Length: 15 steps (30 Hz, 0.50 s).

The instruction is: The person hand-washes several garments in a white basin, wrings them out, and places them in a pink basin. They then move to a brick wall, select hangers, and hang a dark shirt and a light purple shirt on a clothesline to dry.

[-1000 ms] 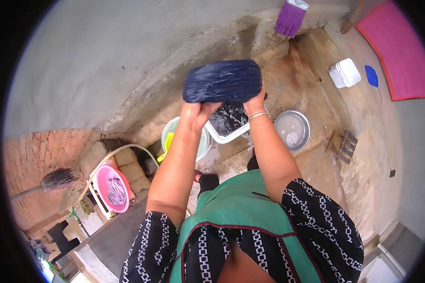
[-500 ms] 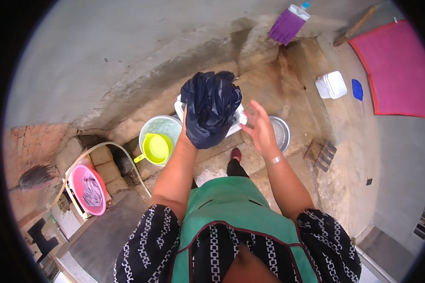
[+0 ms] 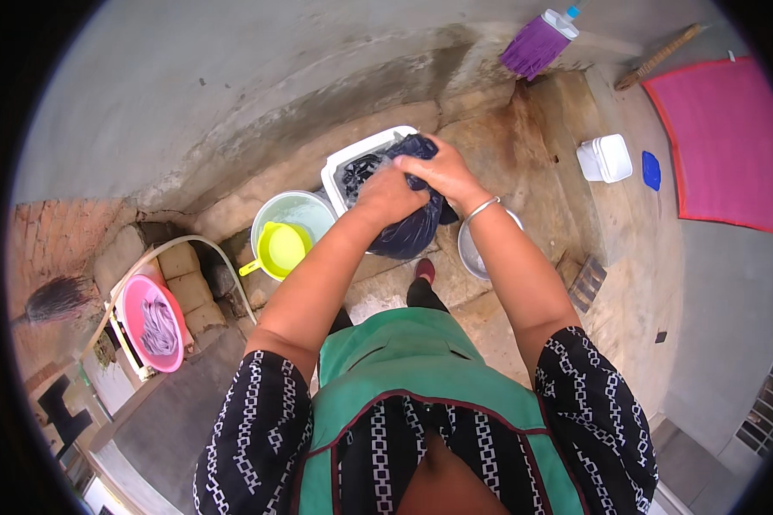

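Note:
A dark, shiny plastic bag [image 3: 408,236] hangs bunched between my hands, over the near right side of a white rectangular basin [image 3: 345,160]. My left hand [image 3: 390,196] grips the bag from the left, its fingers curled into the plastic. Across the top, my right hand [image 3: 442,174] closes on a gathered fold of it. Inside the basin lie dark wet-looking pieces [image 3: 360,172] that I cannot make out. What the bag contains is hidden.
Left of the basin stands a pale round tub [image 3: 316,209] holding a yellow-green dipper [image 3: 282,246]. A metal bowl [image 3: 472,253] sits to the right. Farther left are a hose [image 3: 199,238] and a pink tub with cloth [image 3: 179,348]. A white bucket [image 3: 605,159] stands at right.
My right hand, spread and apart from the bag before, now grips it. The bag has shifted right and lower, uncovering more of the white basin and its dark contents.

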Tool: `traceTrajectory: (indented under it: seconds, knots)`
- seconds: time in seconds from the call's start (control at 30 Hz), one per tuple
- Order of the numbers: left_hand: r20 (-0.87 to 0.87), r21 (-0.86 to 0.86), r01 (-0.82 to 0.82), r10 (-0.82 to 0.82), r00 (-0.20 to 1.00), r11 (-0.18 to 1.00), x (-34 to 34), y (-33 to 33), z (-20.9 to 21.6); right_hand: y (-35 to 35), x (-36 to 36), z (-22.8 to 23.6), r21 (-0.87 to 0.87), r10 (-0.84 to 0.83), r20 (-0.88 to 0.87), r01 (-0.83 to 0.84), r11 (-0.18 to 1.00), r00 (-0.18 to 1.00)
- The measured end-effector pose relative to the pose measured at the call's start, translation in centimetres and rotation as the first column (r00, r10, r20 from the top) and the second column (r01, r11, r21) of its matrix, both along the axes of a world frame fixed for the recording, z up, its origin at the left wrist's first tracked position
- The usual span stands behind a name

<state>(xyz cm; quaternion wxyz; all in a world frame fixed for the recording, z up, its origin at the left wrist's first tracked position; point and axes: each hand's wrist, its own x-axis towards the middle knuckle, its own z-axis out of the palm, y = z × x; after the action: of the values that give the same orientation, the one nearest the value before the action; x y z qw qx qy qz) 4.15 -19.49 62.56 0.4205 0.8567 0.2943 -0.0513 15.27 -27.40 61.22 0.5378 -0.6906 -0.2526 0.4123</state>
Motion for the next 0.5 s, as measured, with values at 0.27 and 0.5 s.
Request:
traceTrajectory:
  seconds: [0.27, 0.5]
  knots:
    - [-0.113, -0.989, -0.062, 0.416, 0.902, -0.134, -4.9, 2.1, -4.1, -0.6, -3.6, 8.9, 0.319, -0.136, 0.810, -0.234, 0.918, 0.570]
    - [0.140, -0.943, 0.328, 0.821, 0.554, -0.060, -1.8, 0.9, 0.3, -3.3, -3.1, 5.8, 0.566, -0.596, 0.014, 0.485, 0.667, 0.803]
